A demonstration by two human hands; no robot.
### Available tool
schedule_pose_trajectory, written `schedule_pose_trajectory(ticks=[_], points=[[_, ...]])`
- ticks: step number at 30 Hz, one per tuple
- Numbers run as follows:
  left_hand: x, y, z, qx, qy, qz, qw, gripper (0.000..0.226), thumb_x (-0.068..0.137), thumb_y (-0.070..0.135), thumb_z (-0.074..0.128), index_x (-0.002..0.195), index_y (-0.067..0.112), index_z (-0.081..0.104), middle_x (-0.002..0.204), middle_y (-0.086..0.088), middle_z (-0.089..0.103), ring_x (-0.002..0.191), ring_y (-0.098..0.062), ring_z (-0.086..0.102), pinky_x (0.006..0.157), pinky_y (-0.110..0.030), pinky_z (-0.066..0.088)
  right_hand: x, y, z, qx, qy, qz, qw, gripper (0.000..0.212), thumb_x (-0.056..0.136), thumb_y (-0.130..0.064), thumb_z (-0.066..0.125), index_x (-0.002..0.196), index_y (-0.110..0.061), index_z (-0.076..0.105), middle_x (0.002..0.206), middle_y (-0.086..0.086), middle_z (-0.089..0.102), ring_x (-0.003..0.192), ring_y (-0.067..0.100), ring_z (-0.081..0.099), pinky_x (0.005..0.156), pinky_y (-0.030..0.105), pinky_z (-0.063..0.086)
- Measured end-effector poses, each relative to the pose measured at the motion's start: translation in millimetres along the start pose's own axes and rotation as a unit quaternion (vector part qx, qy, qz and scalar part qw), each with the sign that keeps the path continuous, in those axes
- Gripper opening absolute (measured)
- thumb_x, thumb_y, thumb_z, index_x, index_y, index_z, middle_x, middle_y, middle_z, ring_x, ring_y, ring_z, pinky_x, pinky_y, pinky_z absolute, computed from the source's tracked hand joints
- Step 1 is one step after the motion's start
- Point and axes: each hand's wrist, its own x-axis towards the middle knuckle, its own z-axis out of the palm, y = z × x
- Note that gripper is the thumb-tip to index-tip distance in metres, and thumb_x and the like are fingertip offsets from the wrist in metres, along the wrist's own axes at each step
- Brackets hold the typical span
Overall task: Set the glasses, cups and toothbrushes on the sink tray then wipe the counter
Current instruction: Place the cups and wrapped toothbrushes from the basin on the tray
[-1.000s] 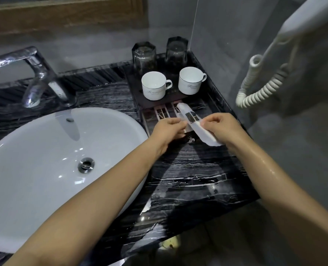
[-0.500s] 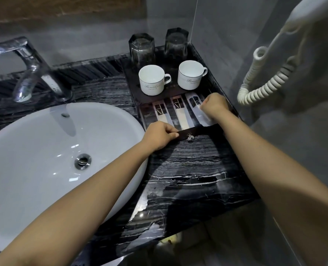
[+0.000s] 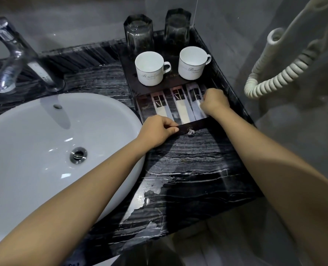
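While dominating the left half of the view, white oval basin (image 3: 44, 146) set into black veined stone surface (image 3: 188, 169), with chrome faucet (image 3: 15, 60) behind and coiled cream cord (image 3: 274, 77) hanging at the right wall. Against the back right corner, dark sink tray (image 3: 128, 77) with a pulled-out drawer section in front; drawer front (image 3: 195, 126) carrying a small clear knob (image 3: 190, 132). At the tray's rear, two dark faceted glasses, left glass (image 3: 139, 33) and right glass (image 3: 176, 28), apparently upside down. Just ahead of them, two white cups, left cup (image 3: 149, 69) and right cup (image 3: 192, 63), upright, handles to the right. Inside the drawer, three flat packaged toothbrushes side by side: left packet (image 3: 160, 106), middle packet (image 3: 181, 106), right packet (image 3: 195, 100).

Left hand (image 3: 157, 131) curled shut, pinching the drawer front's left end. Right hand (image 3: 215, 101) closed in a fist, knuckles up, pressing on or gripping the right packet; fingertips hidden, so cannot tell which.

Packets probably very light, thin and somewhat slick, likely to slide or skew; best pinched by the long edges near the middle. Glasses and cups heavier, hard, breakable, possibly wet-slippery: glasses best taken around the body, cups by handle or wall. Wiping not yet begun; no cloth in sight.
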Motion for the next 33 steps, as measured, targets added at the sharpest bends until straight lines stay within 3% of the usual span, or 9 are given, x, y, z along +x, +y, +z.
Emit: schedule_pose_trajectory(ticks=[2,7,12,21,24,30,33], points=[[0,0,1,-0.001,0.000,0.000,1.000,0.021,0.087,0.023,0.063,0.104,0.015,0.073,0.111,-0.002,0.071,0.100,-0.013,0.061,0.081,-0.018,0.039,-2,1,1,-0.045,0.016,-0.017,0.999,0.023,0.090,-0.005,0.052,0.110,0.002,0.060,0.120,0.022,0.060,0.108,0.039,0.059,0.079,0.036,0.046],[0,-1,1,-0.004,0.000,-0.001,1.000,0.020,0.087,0.023,0.063,0.103,0.016,0.073,0.111,-0.001,0.071,0.101,-0.013,0.061,0.081,-0.018,0.038,-3,-6,4,-0.083,0.011,-0.060,0.995,0.038,0.088,-0.018,0.061,0.122,-0.003,0.055,0.126,0.019,0.056,0.114,0.037,0.056,0.085,0.040,0.049],[0,-2,1,-0.006,0.001,0.003,1.000,0.020,0.087,0.023,0.063,0.103,0.016,0.073,0.111,-0.001,0.072,0.100,-0.012,0.061,0.082,-0.018,0.039,-4,-9,2,-0.105,0.000,-0.062,0.993,0.036,0.089,-0.001,0.052,0.125,0.001,0.049,0.132,0.022,0.048,0.119,0.040,0.051,0.091,0.042,0.046],[0,-1,1,-0.001,0.005,0.006,1.000,0.020,0.087,0.022,0.063,0.104,0.015,0.073,0.111,-0.002,0.072,0.100,-0.013,0.061,0.081,-0.017,0.039,-9,-4,-4,-0.104,-0.013,-0.056,0.993,0.038,0.087,-0.001,0.054,0.124,0.000,0.050,0.132,0.022,0.048,0.118,0.040,0.052,0.089,0.043,0.047],[0,-1,2,-0.002,0.007,0.004,1.000,0.020,0.087,0.022,0.063,0.103,0.015,0.073,0.111,-0.001,0.072,0.102,-0.013,0.061,0.082,-0.018,0.039,-14,-3,-4,-0.068,-0.004,-0.058,0.996,0.036,0.088,-0.009,0.056,0.123,-0.001,0.051,0.130,0.021,0.049,0.117,0.039,0.052,0.089,0.042,0.046],[-1,-2,5,-0.006,0.034,0.019,0.999,0.020,0.086,0.021,0.064,0.102,0.014,0.073,0.106,-0.004,0.073,0.101,-0.016,0.063,0.085,-0.020,0.042,-75,2,-7,0.123,0.146,-0.160,0.968,0.023,0.091,-0.017,0.052,0.108,-0.006,0.062,0.110,0.011,0.062,0.105,0.028,0.055,0.086,0.037,0.045],[-3,-6,-3,0.036,0.103,0.062,0.992,0.028,0.088,0.023,0.059,0.114,0.016,0.067,0.111,-0.004,0.071,0.100,-0.019,0.064,0.088,-0.026,0.047,-116,9,6,0.163,0.178,-0.158,0.958,0.018,0.092,-0.022,0.054,0.102,-0.009,0.062,0.102,0.002,0.060,0.101,0.019,0.053,0.082,0.026,0.039]])
